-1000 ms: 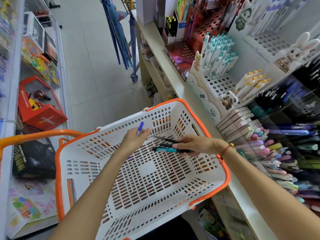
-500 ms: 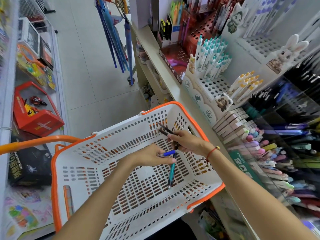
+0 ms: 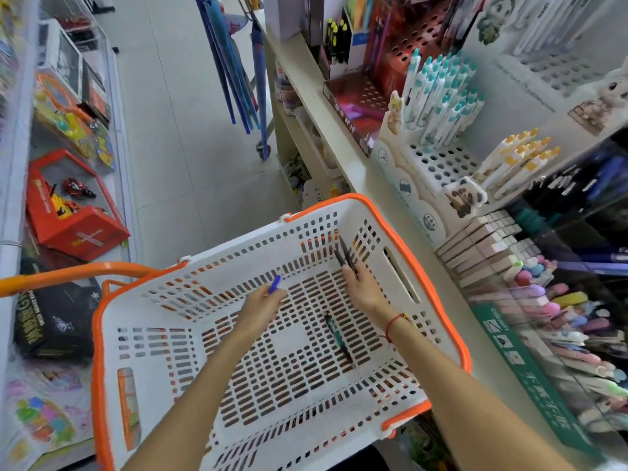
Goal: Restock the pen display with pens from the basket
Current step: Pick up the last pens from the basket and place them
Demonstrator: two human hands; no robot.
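I see both hands inside the white basket (image 3: 142, 362) with the orange rim. My left hand (image 3: 260, 309) has its fingers curled round a blue pen (image 3: 274, 284), whose tip pokes up past the knuckles toward the far wall of the basket. My right hand (image 3: 362, 287) pinches 2 dark pens (image 3: 345, 254) together; they stick out beyond the fingertips and point at the basket's far right corner. A teal pen (image 3: 334, 334) lies loose on the basket floor, just beside my right wrist and touching neither hand. Both forearms reach in from the near edge, the left angled up to the right, the right angled up to the left, backs of the hands toward the camera. The pen display (image 3: 438, 96) with teal-capped pens stands on the shelf (image 3: 356, 171) to the right, well apart from both hands.
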